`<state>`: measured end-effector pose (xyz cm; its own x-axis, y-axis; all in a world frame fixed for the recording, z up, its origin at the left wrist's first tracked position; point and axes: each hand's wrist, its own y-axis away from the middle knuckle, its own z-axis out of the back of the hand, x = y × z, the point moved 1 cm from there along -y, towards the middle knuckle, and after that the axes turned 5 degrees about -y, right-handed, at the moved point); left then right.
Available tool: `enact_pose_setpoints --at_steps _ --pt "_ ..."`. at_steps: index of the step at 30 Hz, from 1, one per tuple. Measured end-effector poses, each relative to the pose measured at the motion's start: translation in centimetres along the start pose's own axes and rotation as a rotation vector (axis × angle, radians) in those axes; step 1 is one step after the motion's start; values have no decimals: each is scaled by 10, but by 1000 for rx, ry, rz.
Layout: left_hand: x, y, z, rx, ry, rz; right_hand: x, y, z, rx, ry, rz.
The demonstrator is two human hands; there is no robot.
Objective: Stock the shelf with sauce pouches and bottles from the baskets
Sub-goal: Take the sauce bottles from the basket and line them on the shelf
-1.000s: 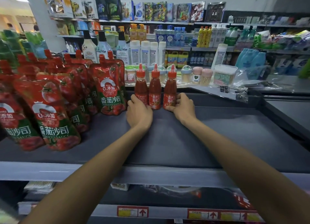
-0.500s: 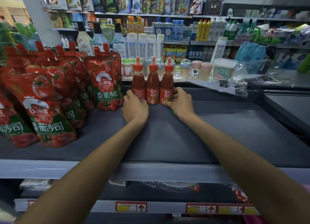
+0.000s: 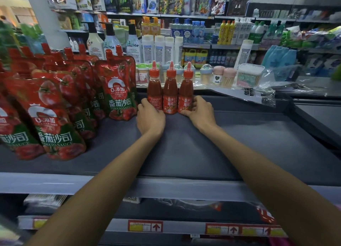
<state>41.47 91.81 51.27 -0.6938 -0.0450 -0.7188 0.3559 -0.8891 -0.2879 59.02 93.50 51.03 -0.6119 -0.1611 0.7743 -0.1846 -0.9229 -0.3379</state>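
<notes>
Three small red tomato sauce bottles with pointed red caps stand side by side at the back of the grey shelf. My left hand grips the base of the leftmost bottle. My right hand curls its fingers around the base of the rightmost bottle. Red tomato sauce pouches with red spouts stand in rows on the left part of the shelf, right next to the bottles.
Behind the shelf's back edge stand small jars, a clear plastic tub and white bottles. Loose plastic wrap lies at the back right. A lower shelf with price tags runs below. Farther aisles hold cleaning products.
Both hands stay at the bases of the outer bottles. The view has shifted slightly, and the three bottles stand pressed together in the same spot.
</notes>
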Motion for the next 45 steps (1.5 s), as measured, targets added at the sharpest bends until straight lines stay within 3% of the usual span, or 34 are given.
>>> enact_pose_setpoints --at_steps 16,23,30,38,45 --pt "0 2 2 7 -11 11 -2 3 1 28 -32 -23" --pt "-9 16 13 133 -83 63 0 17 26 69 31 -55" --pt "-13 34 32 252 21 95 -9 42 66 135 79 -59" --pt "-33 112 52 374 121 -136 4 118 119 147 -166 -47" --pt "-69 175 49 426 416 -502 23 224 174 -139 -362 -20"
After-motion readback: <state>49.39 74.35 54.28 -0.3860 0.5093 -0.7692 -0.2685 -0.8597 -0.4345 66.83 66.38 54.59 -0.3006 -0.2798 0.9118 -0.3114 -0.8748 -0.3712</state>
